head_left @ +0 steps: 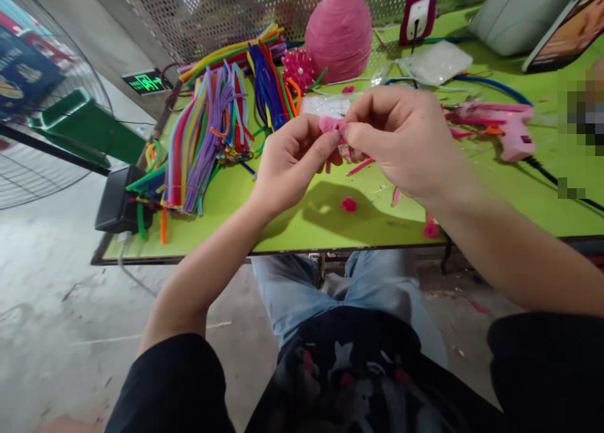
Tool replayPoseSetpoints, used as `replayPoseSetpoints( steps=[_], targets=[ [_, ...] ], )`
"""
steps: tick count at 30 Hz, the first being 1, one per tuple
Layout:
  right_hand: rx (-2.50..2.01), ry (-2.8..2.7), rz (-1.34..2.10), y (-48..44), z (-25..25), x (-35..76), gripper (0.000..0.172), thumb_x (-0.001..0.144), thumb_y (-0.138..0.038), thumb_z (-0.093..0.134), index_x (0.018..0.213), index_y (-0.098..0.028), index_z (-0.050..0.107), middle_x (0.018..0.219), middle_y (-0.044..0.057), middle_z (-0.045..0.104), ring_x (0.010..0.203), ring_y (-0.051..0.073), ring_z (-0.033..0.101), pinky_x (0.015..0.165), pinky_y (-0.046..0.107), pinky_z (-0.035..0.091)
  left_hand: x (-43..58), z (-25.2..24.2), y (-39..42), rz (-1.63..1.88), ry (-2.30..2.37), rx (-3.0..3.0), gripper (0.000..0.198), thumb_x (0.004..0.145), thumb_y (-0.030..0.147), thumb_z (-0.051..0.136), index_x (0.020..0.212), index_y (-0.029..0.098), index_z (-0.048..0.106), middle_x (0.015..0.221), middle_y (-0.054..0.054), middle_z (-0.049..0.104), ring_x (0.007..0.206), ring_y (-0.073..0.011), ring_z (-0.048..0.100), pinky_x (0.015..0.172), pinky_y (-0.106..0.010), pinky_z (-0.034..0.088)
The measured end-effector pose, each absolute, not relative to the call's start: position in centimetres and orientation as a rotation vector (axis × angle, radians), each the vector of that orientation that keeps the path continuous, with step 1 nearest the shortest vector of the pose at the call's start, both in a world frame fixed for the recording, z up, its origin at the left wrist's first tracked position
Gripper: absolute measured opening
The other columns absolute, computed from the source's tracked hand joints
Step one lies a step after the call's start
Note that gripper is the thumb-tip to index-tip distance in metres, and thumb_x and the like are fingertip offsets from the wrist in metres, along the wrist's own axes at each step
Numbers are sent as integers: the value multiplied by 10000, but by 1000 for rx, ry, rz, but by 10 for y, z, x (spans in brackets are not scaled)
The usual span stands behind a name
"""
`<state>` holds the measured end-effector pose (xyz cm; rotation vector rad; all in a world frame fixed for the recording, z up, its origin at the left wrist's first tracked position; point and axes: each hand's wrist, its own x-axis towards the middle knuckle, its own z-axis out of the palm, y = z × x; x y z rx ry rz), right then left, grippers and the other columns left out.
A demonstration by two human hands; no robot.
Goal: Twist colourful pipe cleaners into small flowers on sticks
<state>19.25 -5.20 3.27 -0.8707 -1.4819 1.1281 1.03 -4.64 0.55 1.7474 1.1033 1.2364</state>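
My left hand point(295, 162) pinches a small pink piece of bent pipe cleaner point(330, 124) between thumb and forefinger, above the green table. My right hand point(401, 140) meets it from the other side, thumb and finger closed on the same pink piece. Its exact shape is partly hidden by my fingertips. Below the hands lies a small pink pipe-cleaner flower point(348, 204). Another curled pink piece point(430, 227) rests near the front edge, and a short pink strip point(360, 167) is just beneath my fingers.
Bundles of coloured pipe cleaners point(189, 143) lie at the left beside a black box point(120, 200). A pink ball of twine point(338, 36) stands at the back near a pink beaded flower point(298, 69). To the right is a pink glue gun point(516, 128) with a black cord.
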Motion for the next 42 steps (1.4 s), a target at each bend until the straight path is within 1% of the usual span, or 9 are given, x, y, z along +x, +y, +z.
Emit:
replayPoseSetpoints(
  steps=[4,10,17,20,24,28,32,37,42],
  targets=[
    [-950,-1511,951,-54,34,188,380,925,4,780,682,-240,617,708,-21,611,665,137,550,677,309,485,14,4,-45,1241,1110,1702,374,1133,434,700,838,230,594,707,25,642,634,-99,678,572,-210,498],
    [-918,-1552,774,-53,26,190,253,909,-94,882,817,-256,712,846,20,741,749,173,640,701,329,541,11,8,-42,1188,1099,1667,398,1135,423,690,801,221,609,671,29,640,554,-77,607,486,-192,417],
    [-1032,-1542,935,-48,31,192,331,913,-28,817,676,-209,674,641,-26,645,592,109,533,553,284,361,10,8,-42,1179,1076,1724,283,988,448,894,963,222,725,794,7,697,835,-180,819,619,-229,591],
    [-1076,-1583,880,-46,31,192,314,872,-20,841,658,-193,690,616,-29,630,578,95,481,550,289,304,5,7,-45,1186,1121,1832,293,961,470,908,985,221,755,886,-18,747,911,-198,825,683,-257,636],
    [-1193,-1631,927,-43,31,194,341,861,-38,857,607,-193,692,550,-16,594,533,104,465,531,302,286,-1,9,-47,1219,1148,1975,187,928,308,938,991,211,791,931,-26,770,945,-173,799,751,-243,629],
    [-1172,-1485,1196,-40,33,195,399,928,-63,714,565,-217,661,510,-18,542,474,116,457,506,292,323,2,7,-42,1300,1060,1885,156,971,296,907,964,214,774,879,6,753,843,-128,792,637,-195,558],
    [-1038,-1444,1294,-42,33,196,344,916,-130,789,605,-240,693,557,-19,568,511,129,461,514,289,346,7,-2,-31,1412,843,1761,150,1037,320,840,952,221,765,770,35,739,594,-77,691,489,-187,479],
    [-1035,-1490,1180,-46,33,197,233,863,-126,906,714,-259,785,627,-30,668,539,143,561,527,303,454,8,-10,-22,1398,945,1768,261,1053,444,829,953,224,732,693,53,676,518,-74,664,508,-192,502],
    [-988,-1518,1025,-47,28,191,274,855,-66,935,728,-222,749,671,-21,717,593,143,651,554,291,472,9,-8,-22,1351,975,1720,327,1045,511,827,931,222,727,655,55,635,548,-96,703,544,-200,539]
  ],
)
